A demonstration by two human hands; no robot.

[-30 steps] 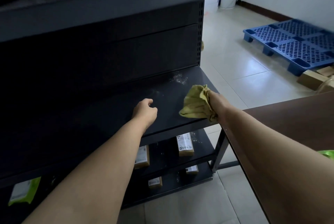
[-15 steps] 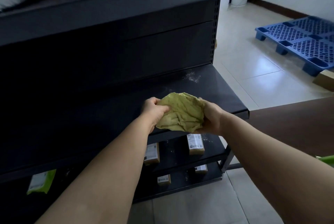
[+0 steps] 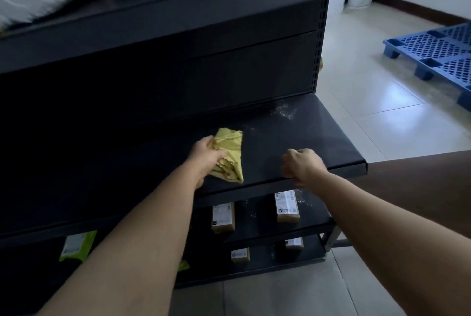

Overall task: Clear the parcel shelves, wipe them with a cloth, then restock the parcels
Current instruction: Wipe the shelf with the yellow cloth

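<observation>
Crumpled yellow-green cloth (image 3: 229,155) looks soft, light; left hand (image 3: 206,155) grips its bunch on dark metal shelf (image 3: 318,142), right hand (image 3: 303,165) fisted empty.

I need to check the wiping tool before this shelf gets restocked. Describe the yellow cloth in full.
The yellow cloth looks like soft, creased fabric, crumpled into a loose wad with many folds. It lies on the dark shelf, toward the shelf's front edge. The left hand grips its left side, fingers bunched into the folds, and the rest spreads out to the right of the hand. It sits short of the white dust, which is farther back and to the right. Whether it is damp cannot be told.
</observation>
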